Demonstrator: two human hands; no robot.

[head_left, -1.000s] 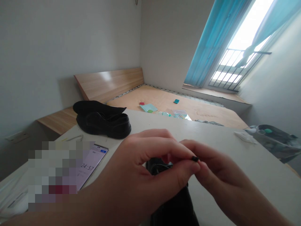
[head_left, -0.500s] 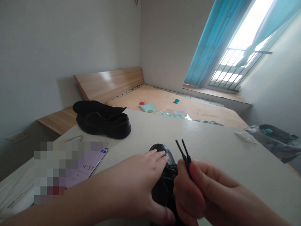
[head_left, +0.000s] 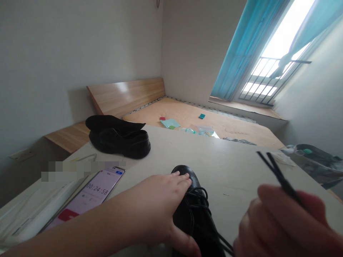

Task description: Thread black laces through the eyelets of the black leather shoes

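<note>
Pressing over the black shoe point(head_left: 200, 216), the left hand point(head_left: 160, 195) has its fingers laid across the toe end and its thumb set apart toward five o'clock, so this grip is spread and steadies rather than pinches. The shoe sits sole-down on the pale worktop point(head_left: 235, 160), just below the middle of the view, toe toward twelve o'clock. Out at three o'clock from it, the right hand point(head_left: 284, 223) is closed around the black laces point(head_left: 283, 182), whose two tips poke out toward eleven o'clock; blur there makes it hard to tell which fingers pinch them. A length runs from the shoe to that hand, and loops lie across the shoe's front.

The upper looks smooth and glossy, likely light, firm at the toe and softer along the sides, so fingertips may slide; a broad hold over toe and flank should suit it best. The laces seem thin, limp and tough, best pinched both together near the tips. At ten o'clock lies a second shoe point(head_left: 120, 144); the phone point(head_left: 98, 191) rests at nine.
</note>
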